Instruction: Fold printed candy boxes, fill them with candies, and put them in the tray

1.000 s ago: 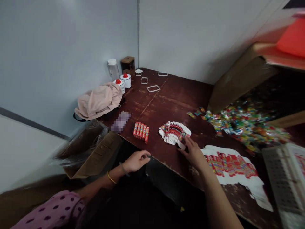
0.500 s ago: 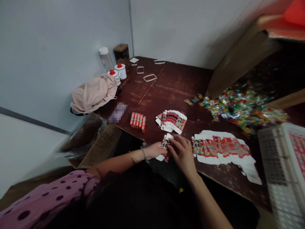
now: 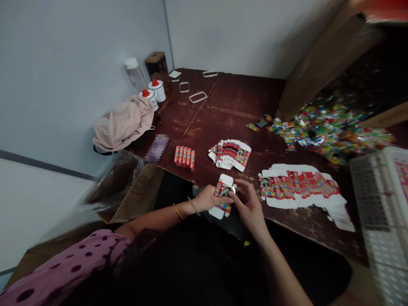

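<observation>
In front of the table edge, my left hand (image 3: 206, 199) pinches a small printed carton (image 3: 225, 190), red and multicoloured with white end flaps sticking out. The carton looks partly flattened. At its right side is my right hand (image 3: 250, 206), fingers curled, with the thumb and fingertips on the printed edge. Just beyond lies a fanned stack of similar flat cartons (image 3: 228, 154). To the right, another long row of overlapping flat cartons (image 3: 299, 187) spreads along the table. A short row of folded red boxes (image 3: 185, 157) stands left of the fanned stack.
Wrapped candies (image 3: 321, 131) spill from a large cardboard box (image 3: 314, 63) on the right. A white plastic basket (image 3: 371, 204) stands at the near right. Lidded mugs (image 3: 157, 91), a clear bottle (image 3: 135, 75) and a beige cloth bag (image 3: 124, 121) sit at the left.
The carton now shows a broader printed face, with its flaps further out to top and bottom. My right hand has moved slightly, its fingers drawn to the carton's right edge. The view has shifted a little.
</observation>
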Demonstrator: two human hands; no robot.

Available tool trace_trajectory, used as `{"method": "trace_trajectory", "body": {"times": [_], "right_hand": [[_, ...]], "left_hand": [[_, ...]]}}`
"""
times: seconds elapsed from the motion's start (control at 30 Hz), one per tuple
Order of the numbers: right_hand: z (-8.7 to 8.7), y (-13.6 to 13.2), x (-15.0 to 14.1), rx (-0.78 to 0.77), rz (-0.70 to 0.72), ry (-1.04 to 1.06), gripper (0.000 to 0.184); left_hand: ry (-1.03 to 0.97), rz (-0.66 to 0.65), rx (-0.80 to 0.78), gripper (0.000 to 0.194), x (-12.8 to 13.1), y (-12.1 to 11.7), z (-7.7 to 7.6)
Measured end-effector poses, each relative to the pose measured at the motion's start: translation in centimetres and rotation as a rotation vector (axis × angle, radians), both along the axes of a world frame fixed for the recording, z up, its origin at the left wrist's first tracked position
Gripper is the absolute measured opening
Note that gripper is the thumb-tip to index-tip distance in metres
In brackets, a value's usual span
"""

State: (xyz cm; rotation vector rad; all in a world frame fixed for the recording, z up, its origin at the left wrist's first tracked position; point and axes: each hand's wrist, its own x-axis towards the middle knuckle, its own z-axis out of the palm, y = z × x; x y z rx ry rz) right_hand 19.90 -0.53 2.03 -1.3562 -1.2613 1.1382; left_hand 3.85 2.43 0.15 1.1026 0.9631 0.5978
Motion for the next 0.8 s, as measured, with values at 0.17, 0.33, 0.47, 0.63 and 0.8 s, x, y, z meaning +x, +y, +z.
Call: {"method": "trace_trajectory", "body": {"times": [0.17,0.33,0.47,0.63,0.8], "right_hand": [[-1.4,-3.8,-1.4,-0.112,-0.141,0.109,0.032],[-1.7,-6.3,-0.6,-0.435,-0.05,0.366,0.028],[-2.1,-6.9,0.1,-0.763,0.11,0.684,0.029],[-1.7,-6.6,-0.1,-0.767,0.284,0.572,0.029],[-1.0,-5.4,-0.7,-0.43,0.35,0.172,0.025]], "left_hand": [[0.04,0.171,0.274,0.051,-0.7,-2.7,-0.4],[0.136,-0.092,0.291,0.038,-2.8,-5.0,0.2],[0.227,-0.202,0.29,0.035,-3.7,-6.4,0.6],[0.145,-0.127,0.197,0.029,-3.6,-7.4,0.7],[-0.127,0.065,-0.436,0.051,-2.4,-7.4,-1.4]]}}
